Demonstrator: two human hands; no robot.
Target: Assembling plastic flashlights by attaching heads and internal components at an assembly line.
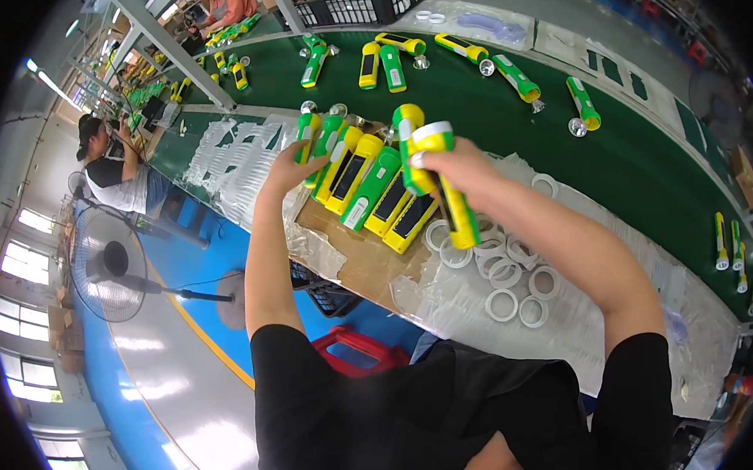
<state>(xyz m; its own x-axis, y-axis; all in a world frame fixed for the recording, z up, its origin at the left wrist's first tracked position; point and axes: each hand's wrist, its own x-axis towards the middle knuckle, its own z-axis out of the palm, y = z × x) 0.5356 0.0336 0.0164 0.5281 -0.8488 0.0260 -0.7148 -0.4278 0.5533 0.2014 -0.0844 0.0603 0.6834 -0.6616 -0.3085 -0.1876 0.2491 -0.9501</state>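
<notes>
A row of green-and-yellow flashlights point(370, 186) lies side by side on brown cardboard at the table edge, some with dark panels facing up. At the row's left end, my left hand point(290, 167) is closed around a flashlight point(307, 132) whose silvery reflector points away from me. My right hand point(458, 164) grips another flashlight point(456, 209), raised and tilted above the row's right end, with a white ring point(433, 131) around its head. Right beside it is a green flashlight with a yellow end point(410, 164); whether my fingers also touch that one is hidden.
Several loose white rings point(504, 274) lie right of the row on plastic-covered table. Beyond runs a green conveyor belt point(485, 113) with scattered flashlights point(391, 68). White rings point(235, 164) are stacked at left. A standing fan point(113, 259) and co-workers point(108, 157) are farther left.
</notes>
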